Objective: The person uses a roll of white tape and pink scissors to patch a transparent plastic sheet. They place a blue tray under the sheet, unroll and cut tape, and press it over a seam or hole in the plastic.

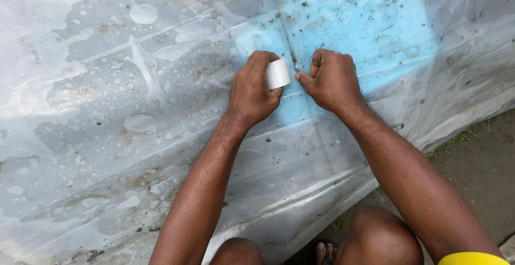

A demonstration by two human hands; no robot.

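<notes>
- Sheeting (107,136) filled nearly the whole view: clear, wet plastic, beaded with drops and streaked with dirt, draped over something blue (370,34) that showed through at the upper middle.
- Ground (483,163), dark and damp with tufts of grass, lay at the lower right, past the sheet's edge.
- The person's knees (375,238) and a sandalled foot sat at the bottom edge, just below the sheet.
- The left hand (252,90) was curled shut around a tape roll (278,74), thumb and fingers wrapped over it, holding it against the sheet.
- The right hand (331,80) was loosely fisted just beside the roll, its thumb and forefinger tips pinched down at the sheet; whether they had hold of a tape end could not be told.
- The roll lay between the two hands, touching the left and just left of the right fingertips. Its axis ran up and away, tilted a little right, so tape would pay off sideways toward the right hand. The left hand was the nearer, having it in grip.
- The roll looked small, white and smooth, a short cylinder, partly hidden by the left fingers.
- A crease (289,50) with dirt specks ran up the sheet from the gap between the hands.
</notes>
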